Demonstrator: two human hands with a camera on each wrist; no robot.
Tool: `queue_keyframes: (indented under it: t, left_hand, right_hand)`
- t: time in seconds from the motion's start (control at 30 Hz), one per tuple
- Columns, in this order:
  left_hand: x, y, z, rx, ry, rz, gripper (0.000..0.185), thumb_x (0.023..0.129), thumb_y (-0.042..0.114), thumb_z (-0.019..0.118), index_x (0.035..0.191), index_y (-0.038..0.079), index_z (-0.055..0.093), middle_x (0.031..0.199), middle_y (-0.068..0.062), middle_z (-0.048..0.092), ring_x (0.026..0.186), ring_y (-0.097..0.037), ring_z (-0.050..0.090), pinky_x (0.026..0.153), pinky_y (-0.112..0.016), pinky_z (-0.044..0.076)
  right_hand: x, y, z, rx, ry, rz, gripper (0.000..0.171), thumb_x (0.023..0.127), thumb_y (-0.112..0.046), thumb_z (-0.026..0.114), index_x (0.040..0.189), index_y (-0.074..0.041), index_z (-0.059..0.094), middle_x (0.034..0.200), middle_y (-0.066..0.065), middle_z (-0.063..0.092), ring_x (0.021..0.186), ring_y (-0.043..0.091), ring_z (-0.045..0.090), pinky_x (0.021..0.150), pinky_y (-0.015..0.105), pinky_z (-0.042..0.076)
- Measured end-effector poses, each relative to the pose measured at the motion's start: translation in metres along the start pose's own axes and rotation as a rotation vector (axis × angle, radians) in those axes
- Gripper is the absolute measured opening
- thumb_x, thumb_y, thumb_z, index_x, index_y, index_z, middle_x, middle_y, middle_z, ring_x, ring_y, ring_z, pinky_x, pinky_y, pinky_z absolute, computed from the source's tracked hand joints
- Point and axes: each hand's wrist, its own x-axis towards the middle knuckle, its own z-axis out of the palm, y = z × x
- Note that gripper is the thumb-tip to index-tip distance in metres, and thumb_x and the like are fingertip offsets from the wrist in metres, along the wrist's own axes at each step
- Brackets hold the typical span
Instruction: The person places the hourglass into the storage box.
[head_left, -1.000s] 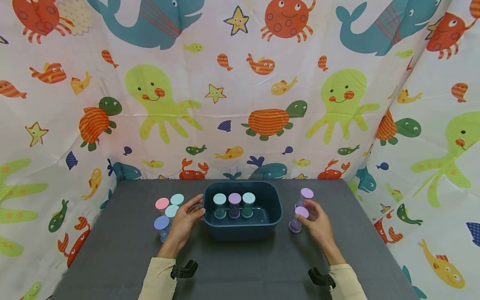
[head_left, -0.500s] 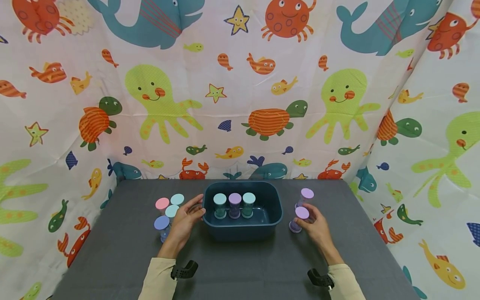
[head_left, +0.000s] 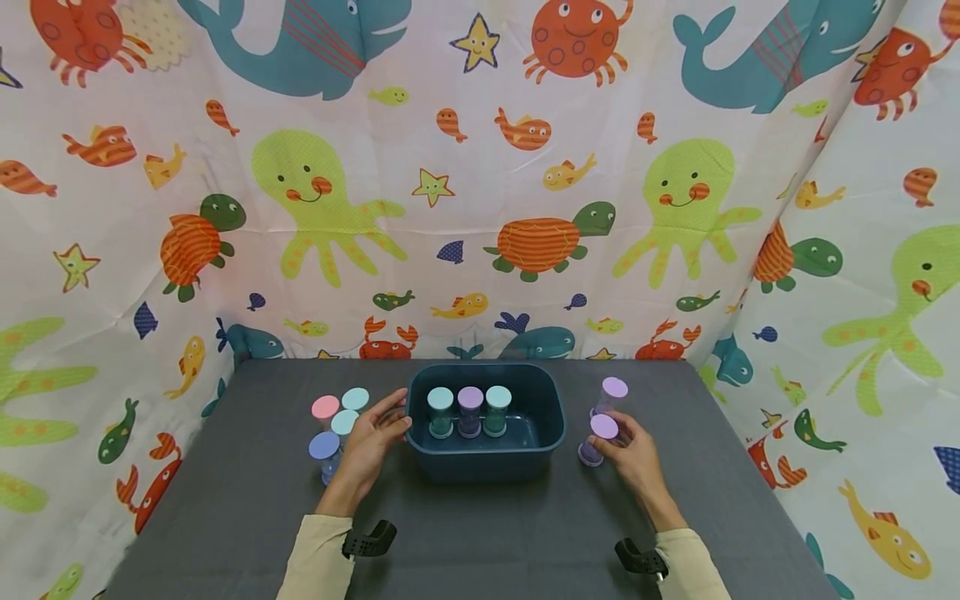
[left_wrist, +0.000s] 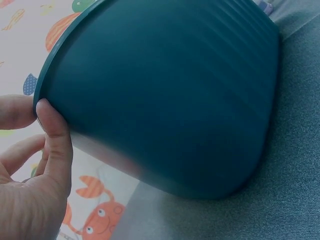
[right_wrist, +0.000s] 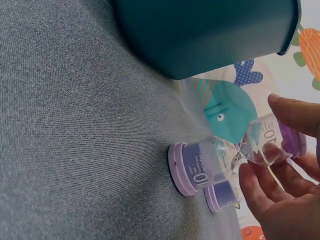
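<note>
My right hand (head_left: 636, 458) pinches the upper end of a sand timer (right_wrist: 212, 161) with lavender caps and purple sand. The timer's base is at the grey tabletop, right of the dark teal plastic bin (head_left: 483, 468). A second lavender-capped sand timer (head_left: 613, 388) stands just behind it, partly hidden. My left hand (head_left: 367, 450) grips the bin's left rim, the thumb (left_wrist: 56, 135) against the outer wall. Inside the bin, three sand timers stand in a row: a mint one (head_left: 440, 413), a lavender one (head_left: 470, 412) and another mint one (head_left: 497, 412).
Left of my left hand stand several more sand timers: a pink-capped one (head_left: 326, 407), mint-capped ones (head_left: 355, 399) and a blue-capped one (head_left: 325, 447), partly hidden by the hand. The grey table (head_left: 487, 542) meets a sea-animal printed curtain (head_left: 465, 208) behind and at the sides.
My right hand has shifted slightly, and the top of the lavender timer has moved slightly right and toward me while its base stays put. My left hand holds still on the bin.
</note>
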Motion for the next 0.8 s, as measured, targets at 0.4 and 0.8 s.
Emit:
queue_keyframes:
  t: [0.4, 0.8]
  left_hand:
    - [0.001, -0.001, 0.0, -0.022, -0.001, -0.014, 0.049, 0.096, 0.004, 0.057, 0.144, 0.012, 0.048, 0.141, -0.015, 0.045, 0.109, -0.017, 0.052, 0.082, -0.02, 0.051]
    - [0.001, 0.0, 0.0, -0.029, -0.007, -0.017, 0.05, 0.096, 0.004, 0.057, 0.145, 0.013, 0.048, 0.141, -0.016, 0.044, 0.111, -0.018, 0.05, 0.082, -0.02, 0.05]
  right_hand:
    - [-0.005, -0.013, -0.008, -0.036, 0.034, -0.044, 0.058, 0.085, -0.027, 0.077, 0.133, -0.004, 0.054, 0.136, 0.018, 0.057, 0.13, 0.032, 0.052, 0.087, 0.006, 0.044]
    - [-0.01, -0.05, -0.017, -0.064, 0.072, -0.063, 0.062, 0.087, -0.036, 0.074, 0.136, -0.006, 0.051, 0.138, 0.016, 0.054, 0.129, 0.033, 0.052, 0.104, 0.042, 0.046]
